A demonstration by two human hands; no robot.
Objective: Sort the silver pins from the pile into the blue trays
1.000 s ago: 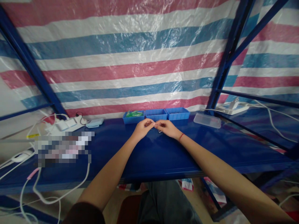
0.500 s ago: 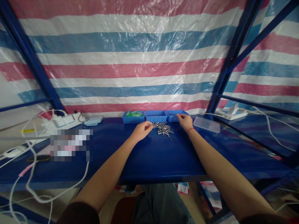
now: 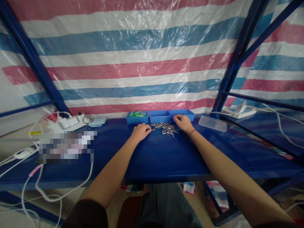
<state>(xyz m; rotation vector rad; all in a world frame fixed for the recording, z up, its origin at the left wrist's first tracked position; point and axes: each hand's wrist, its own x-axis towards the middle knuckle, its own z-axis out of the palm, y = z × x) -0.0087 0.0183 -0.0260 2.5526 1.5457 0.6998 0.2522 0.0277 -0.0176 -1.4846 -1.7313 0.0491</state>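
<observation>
A loose pile of slim, silvery metal pieces [image 3: 169,129] lies on the blue table, their exact kind too small to make out. At the pile's left edge my left hand [image 3: 141,131] is closed, with one thin metal piece [image 3: 153,129] sticking out from its fingertips. My right hand [image 3: 183,123] is pinched at the upper right of the pile, in front of the right blue bin [image 3: 190,116]. Whatever sits between its fingertips cannot be seen. Behind the pile stand the middle blue bin [image 3: 160,118] and the left blue bin [image 3: 135,120], which holds green packets [image 3: 138,114].
A clear plastic lid [image 3: 212,123] lies to the right of the bins. On the left are a power strip [image 3: 68,123], a light blue case [image 3: 97,122] and loose white cables [image 3: 90,167]. Another white socket block [image 3: 242,110] sits at the far right, beside the blue frame.
My right hand has come left from the right bin toward the pile. My left hand has turned slightly, and a thin metal piece now shows at its fingertips. The view has shifted a little.
</observation>
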